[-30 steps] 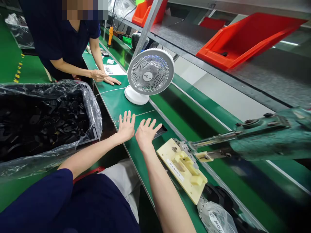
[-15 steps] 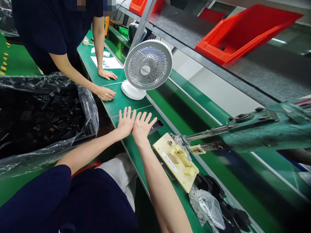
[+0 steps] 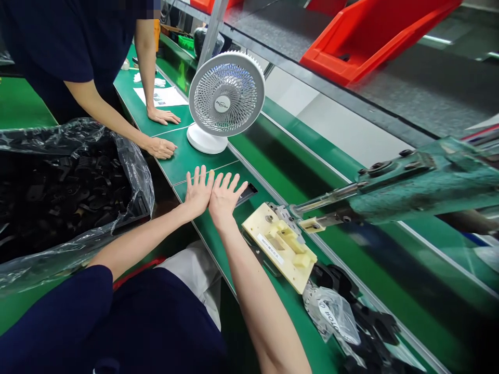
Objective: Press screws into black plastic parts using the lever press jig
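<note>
1. Since a second ago, the co-worker's nearer hand [image 3: 161, 148] has come down from beside their farther hand [image 3: 163, 116] to the edge of the worktop [image 3: 177, 165]; the person's own hands have drawn together.
2. The left hand [image 3: 198, 193] is free of any object, fingers spread toward 12 o'clock, its side seemingly against the right hand [image 3: 224, 201].
3. The right hand is likewise unclenched and bare; whether either presses the worktop, I cannot tell.
4. A dark flat device [image 3: 248, 192] lies just beside the right hand, at 3 o'clock.
5. From that hand, the white fan [image 3: 226, 93] stands at 12, the pale yellow fixture [image 3: 281, 244] at 4.
6. The bin of black parts [image 3: 62, 200] sits at the left hand's 9 o'clock.
</note>
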Action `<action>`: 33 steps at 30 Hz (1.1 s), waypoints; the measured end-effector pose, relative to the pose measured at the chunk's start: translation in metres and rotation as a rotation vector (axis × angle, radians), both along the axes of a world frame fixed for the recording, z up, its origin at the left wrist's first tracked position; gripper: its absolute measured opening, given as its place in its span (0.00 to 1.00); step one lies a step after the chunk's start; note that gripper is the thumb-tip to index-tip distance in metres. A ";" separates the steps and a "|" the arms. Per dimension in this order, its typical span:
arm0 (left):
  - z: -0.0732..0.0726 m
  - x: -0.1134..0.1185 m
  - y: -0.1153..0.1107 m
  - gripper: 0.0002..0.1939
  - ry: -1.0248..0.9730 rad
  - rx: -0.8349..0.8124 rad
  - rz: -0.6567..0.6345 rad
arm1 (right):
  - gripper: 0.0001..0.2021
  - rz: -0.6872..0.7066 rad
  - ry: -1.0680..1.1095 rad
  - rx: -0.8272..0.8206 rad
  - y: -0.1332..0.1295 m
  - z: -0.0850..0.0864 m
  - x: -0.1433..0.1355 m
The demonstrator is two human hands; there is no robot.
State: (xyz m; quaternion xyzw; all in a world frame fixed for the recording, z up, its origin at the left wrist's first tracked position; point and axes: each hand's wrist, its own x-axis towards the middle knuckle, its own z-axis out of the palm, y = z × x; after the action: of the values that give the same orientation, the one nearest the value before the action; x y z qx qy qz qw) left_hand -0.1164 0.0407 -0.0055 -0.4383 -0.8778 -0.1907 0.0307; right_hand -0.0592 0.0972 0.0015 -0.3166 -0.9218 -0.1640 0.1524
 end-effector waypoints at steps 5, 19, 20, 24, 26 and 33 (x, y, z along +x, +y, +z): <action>-0.002 0.002 0.001 0.25 0.006 0.004 -0.001 | 0.22 -0.010 -0.012 0.006 0.000 0.000 0.003; -0.011 0.005 0.004 0.24 -0.041 0.079 -0.014 | 0.23 -0.033 -0.037 -0.002 -0.001 -0.002 0.008; -0.012 0.005 0.005 0.24 -0.055 0.094 -0.015 | 0.23 -0.038 -0.055 0.004 -0.002 -0.001 0.009; -0.014 0.007 0.005 0.24 -0.070 0.162 -0.019 | 0.23 -0.040 -0.070 0.016 -0.005 0.002 0.011; -0.013 0.007 0.000 0.24 -0.048 0.197 -0.034 | 0.23 -0.027 -0.031 0.009 -0.005 0.004 0.013; -0.012 0.001 -0.049 0.24 0.032 0.346 -0.190 | 0.21 0.086 0.035 0.001 -0.007 -0.003 0.020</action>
State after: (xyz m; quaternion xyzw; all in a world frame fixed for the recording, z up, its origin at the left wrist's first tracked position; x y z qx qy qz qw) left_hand -0.1156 -0.0082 -0.0173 -0.5105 -0.7859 -0.3337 0.1015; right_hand -0.0395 0.0900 -0.0018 -0.2796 -0.9315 -0.1524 0.1757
